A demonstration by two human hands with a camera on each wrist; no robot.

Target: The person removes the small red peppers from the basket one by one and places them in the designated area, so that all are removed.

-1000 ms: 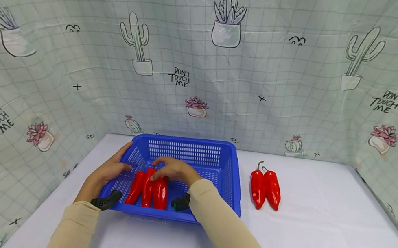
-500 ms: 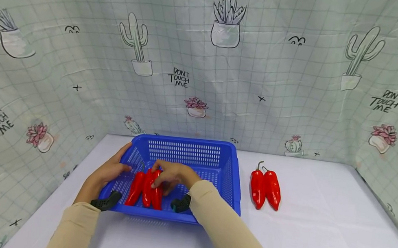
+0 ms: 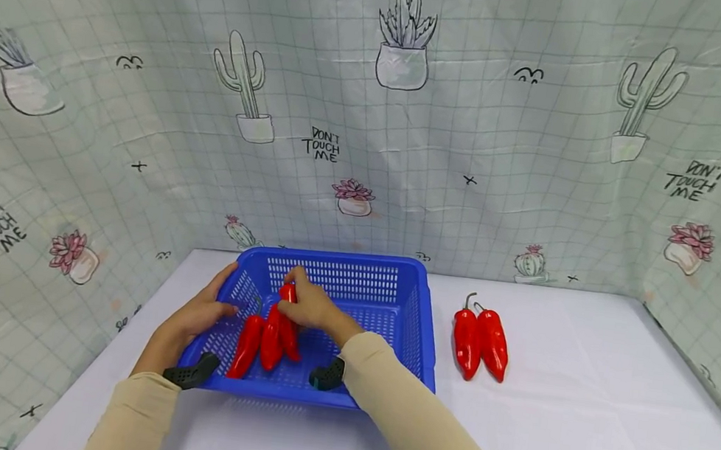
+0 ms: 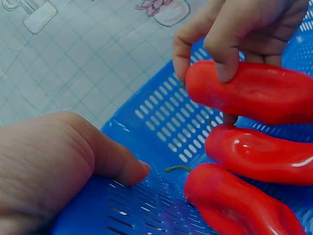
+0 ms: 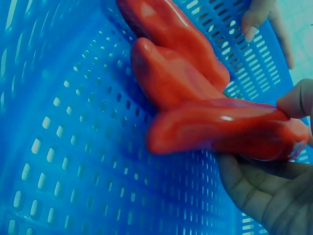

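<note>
One red pepper has risen — right hand pinching its upper end.

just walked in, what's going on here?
A person's right hand grips a red pepper by its stem end inside a blue basket. Two other red peppers lie in there next to it. The left hand holds the basket's left side. Two loose peppers lie on the white table, right of the basket.
</note>
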